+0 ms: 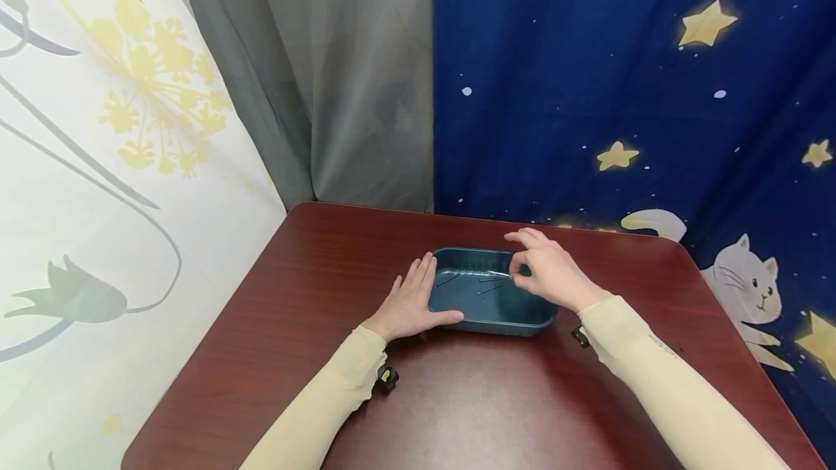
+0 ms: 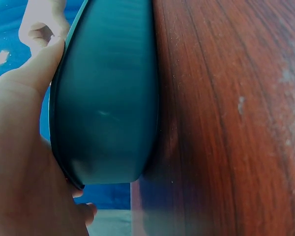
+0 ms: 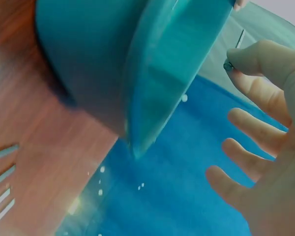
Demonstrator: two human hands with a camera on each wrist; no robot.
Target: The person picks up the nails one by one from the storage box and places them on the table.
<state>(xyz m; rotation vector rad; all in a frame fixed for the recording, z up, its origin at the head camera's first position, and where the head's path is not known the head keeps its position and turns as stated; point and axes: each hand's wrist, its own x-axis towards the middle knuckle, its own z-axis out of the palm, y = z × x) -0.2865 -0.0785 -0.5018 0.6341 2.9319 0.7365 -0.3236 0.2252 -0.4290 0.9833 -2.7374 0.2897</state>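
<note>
A dark teal plastic tray (image 1: pixel 499 325) sits on the table, with several thin dark nails (image 1: pixel 490 289) lying on its floor. My left hand (image 1: pixel 408 307) rests on the tray's left side, fingers straight along the rim and thumb on the near rim. In the left wrist view the thumb (image 2: pixel 44 64) lies against the rim of the tray (image 2: pixel 105 93). Over the tray's right end, my right hand (image 1: pixel 548 270) pinches a slim nail between thumb and forefinger. The head of that nail (image 3: pixel 228 65) shows at the fingertips in the right wrist view; the other fingers are spread.
Several slim metal rods (image 3: pixel 2 177), apparently nails, lie on the table right of the tray; the arm hides that spot in the head view. The reddish-brown table (image 1: pixel 307 289) ends against grey and blue curtains (image 1: pixel 555 93) behind, with a white one at left.
</note>
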